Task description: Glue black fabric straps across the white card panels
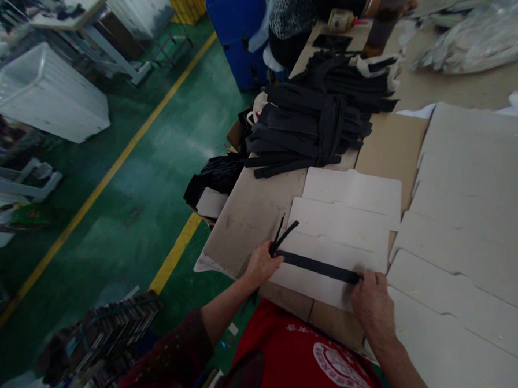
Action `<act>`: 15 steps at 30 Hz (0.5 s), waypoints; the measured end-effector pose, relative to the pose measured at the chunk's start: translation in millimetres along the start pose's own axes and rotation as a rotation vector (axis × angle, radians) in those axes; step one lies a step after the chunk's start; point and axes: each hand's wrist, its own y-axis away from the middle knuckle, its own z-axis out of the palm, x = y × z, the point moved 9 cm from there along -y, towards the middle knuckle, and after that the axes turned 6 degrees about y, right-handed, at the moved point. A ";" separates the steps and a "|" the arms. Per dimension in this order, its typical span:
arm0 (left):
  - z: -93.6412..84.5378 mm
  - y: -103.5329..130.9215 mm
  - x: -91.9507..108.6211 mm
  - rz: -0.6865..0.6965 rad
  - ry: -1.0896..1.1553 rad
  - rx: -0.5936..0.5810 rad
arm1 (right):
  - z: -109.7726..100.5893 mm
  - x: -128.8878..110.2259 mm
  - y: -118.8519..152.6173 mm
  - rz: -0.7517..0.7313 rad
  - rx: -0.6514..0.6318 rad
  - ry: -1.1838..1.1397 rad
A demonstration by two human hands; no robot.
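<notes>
A black fabric strip (320, 266) is stretched between my two hands, across the nearest of several overlapping white panels (323, 296). My left hand (264, 264) is closed around the strip's left end, and further thin black strips stick up from between its fingers. At the strip's right end my right hand (373, 298) pinches it, fingers pressed together over the panel. Beyond the panels lies a tied bundle of black strips (306, 127) on the table's left side.
More overlapping white panels (458, 285) cover the table's right side. A clear plastic bag (484, 43) lies at the back. Past the table's left edge stands a box of black pieces (214, 183). A person (292, 22) is by the far end, near a blue bin (236, 36).
</notes>
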 end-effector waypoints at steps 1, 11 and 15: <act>-0.7 0.6 2.2 0.005 -0.024 0.005 | 0.2 0.3 0.1 0.002 0.000 0.001; -10.9 6.0 21.2 0.075 -0.302 0.124 | 0.2 0.0 -0.4 0.000 0.004 -0.024; -9.8 15.0 37.8 0.184 -0.426 0.155 | -1.1 1.3 -1.0 -0.007 0.013 -0.057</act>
